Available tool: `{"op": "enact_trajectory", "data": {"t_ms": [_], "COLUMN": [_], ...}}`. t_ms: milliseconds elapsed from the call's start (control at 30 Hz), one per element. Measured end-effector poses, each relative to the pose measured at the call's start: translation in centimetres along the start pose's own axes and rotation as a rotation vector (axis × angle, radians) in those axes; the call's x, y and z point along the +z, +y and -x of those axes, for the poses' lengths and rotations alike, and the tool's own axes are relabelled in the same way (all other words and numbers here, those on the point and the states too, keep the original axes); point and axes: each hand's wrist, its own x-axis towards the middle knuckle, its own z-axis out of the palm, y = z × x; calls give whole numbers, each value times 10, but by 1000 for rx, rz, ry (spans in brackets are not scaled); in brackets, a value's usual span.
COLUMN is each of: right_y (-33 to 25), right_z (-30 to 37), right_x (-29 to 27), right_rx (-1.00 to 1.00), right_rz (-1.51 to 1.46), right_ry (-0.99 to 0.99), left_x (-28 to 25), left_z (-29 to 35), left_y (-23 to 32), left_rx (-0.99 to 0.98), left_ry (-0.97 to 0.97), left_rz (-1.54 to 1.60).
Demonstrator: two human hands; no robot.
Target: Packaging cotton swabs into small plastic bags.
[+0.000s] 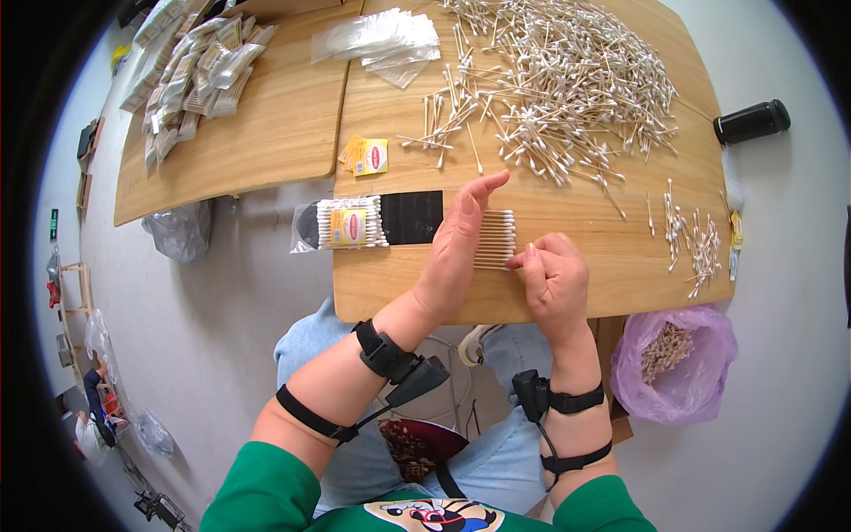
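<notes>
A row of cotton swabs (496, 239) lies side by side on the wooden table. My left hand (454, 244) stands on edge along the row's left side, fingers stretched out, hiding those ends. At the row's near right corner is my right hand (557, 279), curled with its thumb and fingertips by the white tips; whether it pinches a swab is hidden. Left of my left hand is a black strip (412, 217). On its left end lies a clear bag (304, 229) with swabs (381, 222) and a yellow card (348, 228) in it.
A big heap of loose swabs (576, 80) covers the back right. Yellow cards (368, 155), clear bags (390, 44) and filled packs (195, 80) lie farther left. Scattered swabs (696, 239) are near the right edge. A purple-lined bin (683, 390) stands below; a black cylinder (752, 122) lies beyond.
</notes>
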Motion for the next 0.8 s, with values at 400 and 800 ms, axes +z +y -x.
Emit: {"op": "enact_trajectory", "data": {"t_ms": [400, 800], "right_y": [2, 2], "right_z": [1, -2], "right_x": [1, 3], "right_rx": [72, 73], "right_rz": [-26, 14], "right_ry": [33, 37], "left_x": [0, -1], "left_z": [0, -1], "left_y": [3, 1], "left_rx": [-15, -7], "left_ry": [12, 6], "left_rz": [-6, -27]}}
